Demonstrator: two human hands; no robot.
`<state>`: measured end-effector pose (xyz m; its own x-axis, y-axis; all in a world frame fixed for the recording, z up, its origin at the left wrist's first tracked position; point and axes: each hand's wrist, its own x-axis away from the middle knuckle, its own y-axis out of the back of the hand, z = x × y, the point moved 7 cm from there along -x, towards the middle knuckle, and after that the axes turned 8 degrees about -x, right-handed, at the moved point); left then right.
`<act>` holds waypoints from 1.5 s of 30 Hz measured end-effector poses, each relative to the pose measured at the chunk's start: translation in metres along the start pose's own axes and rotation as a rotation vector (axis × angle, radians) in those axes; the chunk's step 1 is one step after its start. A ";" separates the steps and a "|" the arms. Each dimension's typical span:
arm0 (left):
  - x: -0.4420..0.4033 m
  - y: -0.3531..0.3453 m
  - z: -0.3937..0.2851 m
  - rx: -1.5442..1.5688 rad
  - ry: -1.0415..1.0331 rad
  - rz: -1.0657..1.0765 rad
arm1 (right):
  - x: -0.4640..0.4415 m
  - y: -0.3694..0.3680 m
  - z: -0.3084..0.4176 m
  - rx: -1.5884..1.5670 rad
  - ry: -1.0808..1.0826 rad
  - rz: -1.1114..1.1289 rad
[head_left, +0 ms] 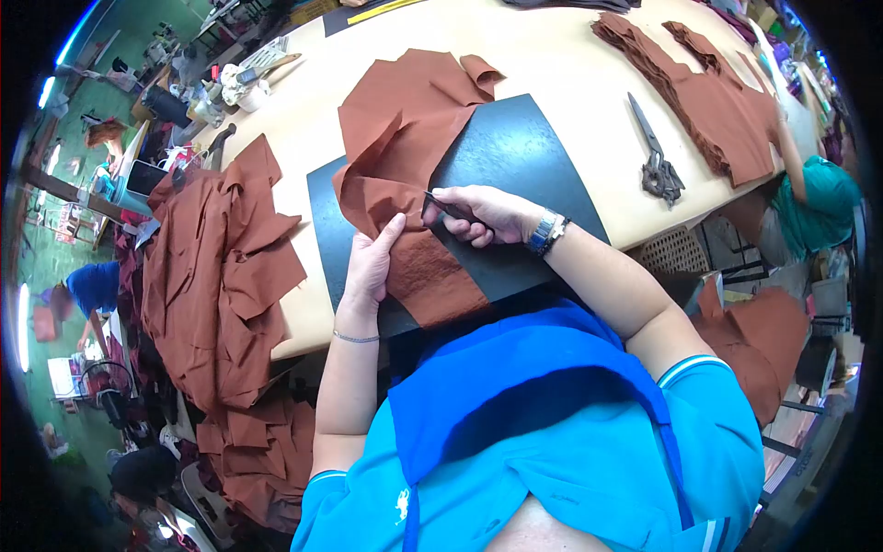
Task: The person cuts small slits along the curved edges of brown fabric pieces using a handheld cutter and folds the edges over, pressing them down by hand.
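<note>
A piece of reddish-brown fabric [405, 101] lies across a black board [515, 156], its near part folded and bunched. My left hand [372, 262] pinches the fabric at a fold, thumb on top. Just to the right of it, my right hand [483, 216] is closed around small black snips [464, 213], their tip against the fabric's edge. My fingers hide much of the snips, so I cannot tell whether the blades are apart.
Large metal shears [655, 152] lie on the pale table [552, 46] at the right. Beyond them is a stack of brown fabric [685, 101], with a person in green [819, 207] beside it. Another brown fabric pile [216, 276] hangs over the left edge. Containers [244, 87] stand at the back left.
</note>
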<state>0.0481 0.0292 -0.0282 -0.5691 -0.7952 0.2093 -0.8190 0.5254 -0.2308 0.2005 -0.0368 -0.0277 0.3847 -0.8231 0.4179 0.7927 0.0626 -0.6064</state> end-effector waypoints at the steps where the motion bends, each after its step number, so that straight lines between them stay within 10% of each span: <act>1: 0.000 0.000 0.001 -0.007 0.004 0.007 | -0.001 0.001 0.000 -0.005 0.005 0.001; 45: 0.016 -0.004 -0.011 -0.047 -0.062 -0.056 | 0.014 -0.001 0.003 0.099 0.104 -0.018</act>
<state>0.0412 0.0183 -0.0132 -0.5177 -0.8402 0.1616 -0.8529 0.4919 -0.1750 0.2068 -0.0467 -0.0196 0.3227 -0.8782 0.3531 0.8439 0.0981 -0.5274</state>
